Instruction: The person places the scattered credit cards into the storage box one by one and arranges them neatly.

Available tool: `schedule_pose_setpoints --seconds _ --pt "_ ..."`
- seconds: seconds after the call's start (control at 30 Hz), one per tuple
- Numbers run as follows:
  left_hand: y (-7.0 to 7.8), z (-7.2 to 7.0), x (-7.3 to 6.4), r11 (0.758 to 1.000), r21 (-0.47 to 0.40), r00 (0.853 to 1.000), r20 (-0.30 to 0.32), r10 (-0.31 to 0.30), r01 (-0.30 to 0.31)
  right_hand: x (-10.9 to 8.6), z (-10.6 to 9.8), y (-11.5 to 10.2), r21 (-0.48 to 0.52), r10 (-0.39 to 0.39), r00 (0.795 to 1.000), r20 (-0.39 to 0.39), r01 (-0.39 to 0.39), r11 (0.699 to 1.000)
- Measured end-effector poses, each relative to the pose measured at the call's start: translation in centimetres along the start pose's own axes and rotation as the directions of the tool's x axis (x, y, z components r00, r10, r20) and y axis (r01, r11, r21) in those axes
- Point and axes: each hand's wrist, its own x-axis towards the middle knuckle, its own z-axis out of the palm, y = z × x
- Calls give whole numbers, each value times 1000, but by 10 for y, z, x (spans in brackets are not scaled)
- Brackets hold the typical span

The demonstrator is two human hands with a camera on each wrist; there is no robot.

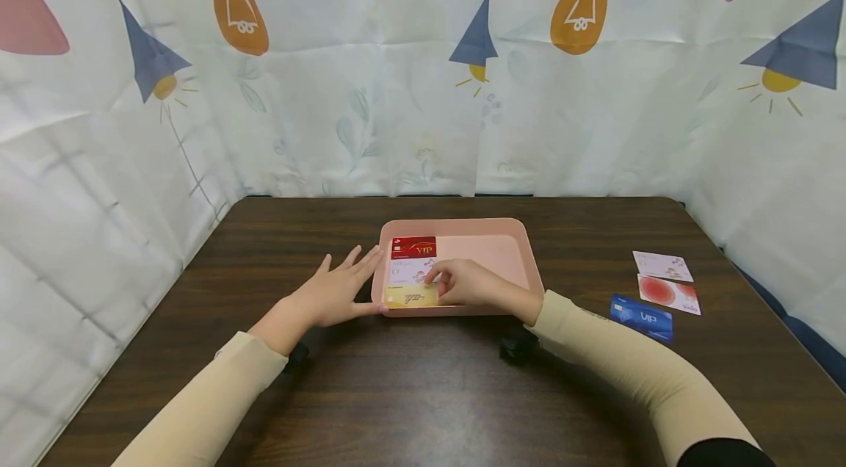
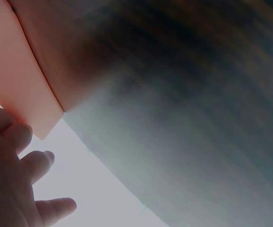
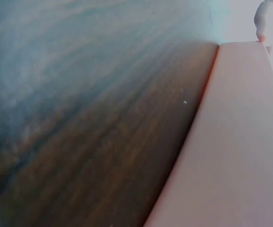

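Note:
A pink tray [image 1: 482, 247] stands on the dark table, with three cards in a column along its left side. At the top lies a red VIP card [image 1: 413, 247], then a white card [image 1: 405, 271], then a gold card [image 1: 406, 297] nearest the front rim. My right hand [image 1: 465, 282] reaches over the front of the tray, its curled fingers pinching the gold card at its upper right corner. With fingers spread, my left hand [image 1: 340, 291] rests against the tray's left rim. In the left wrist view, its fingers [image 2: 36, 165] show beside the tray wall [image 2: 21, 80].
On the right of the table lie three more cards: a white card [image 1: 663, 266], a card with a red circle [image 1: 669, 294] and a blue VIP card [image 1: 641, 317]. A patterned curtain [image 1: 396, 100] hangs behind the table's far edge.

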Motion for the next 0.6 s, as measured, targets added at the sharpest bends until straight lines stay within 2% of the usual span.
schedule_pose_setpoints --seconds 0.1,0.33,0.6 --pt "0 0 1 1000 1 1000 4 0 0 -4 -6 0 43 15 1000 -9 -15 999" --pt "1 -1 -1 1000 -10 1000 1 0 0 -18 -25 0 101 -11 996 -85 19 995" --pt "2 -1 -3 1000 -8 1000 2 -10 10 -43 -53 8 194 -27 993 -112 49 980"
